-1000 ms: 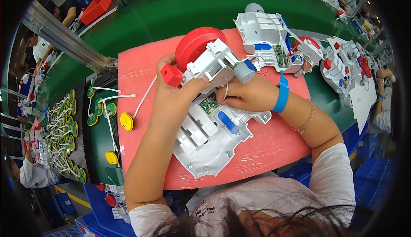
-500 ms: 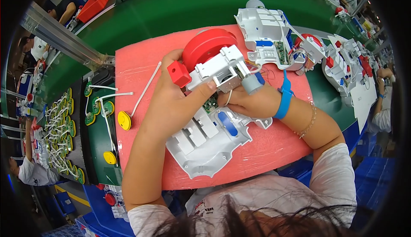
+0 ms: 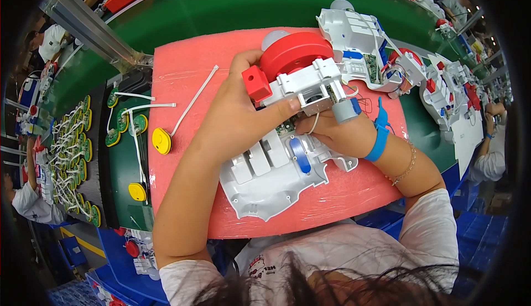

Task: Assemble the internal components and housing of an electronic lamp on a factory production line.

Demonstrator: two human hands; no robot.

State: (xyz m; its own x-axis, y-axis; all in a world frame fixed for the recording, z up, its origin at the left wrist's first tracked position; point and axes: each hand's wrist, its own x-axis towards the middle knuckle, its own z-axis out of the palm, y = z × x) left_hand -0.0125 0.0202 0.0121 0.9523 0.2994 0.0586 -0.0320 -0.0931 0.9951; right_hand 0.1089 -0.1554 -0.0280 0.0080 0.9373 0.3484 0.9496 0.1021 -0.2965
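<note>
My left hand [image 3: 235,118] is closed round a white plastic mechanism [image 3: 307,79] with a red wheel [image 3: 298,54] and a red block [image 3: 256,83], its thumb on the white frame. The mechanism is held above a white housing shell [image 3: 257,195] with a blue oval insert [image 3: 300,155]. Underneath, my right hand [image 3: 345,134] has its fingers bent at a green circuit board [image 3: 286,128], beside a thin white cable [image 3: 316,122]. Its fingertips are partly hidden by the mechanism, so what they pinch is unclear. A blue strap [image 3: 379,137] circles the right wrist.
The shell lies on a pink foam pad [image 3: 182,195]. At left are yellow round parts [image 3: 161,140] with white leads and a black tray [image 3: 105,195] of several similar boards. A second white housing [image 3: 351,32] stands behind; more assemblies [image 3: 448,93] lie at right.
The whole view has shifted a little. The mechanism in my left hand sits slightly farther right, and a grey dome now shows behind its wheel. My right hand stays at the circuit board.
</note>
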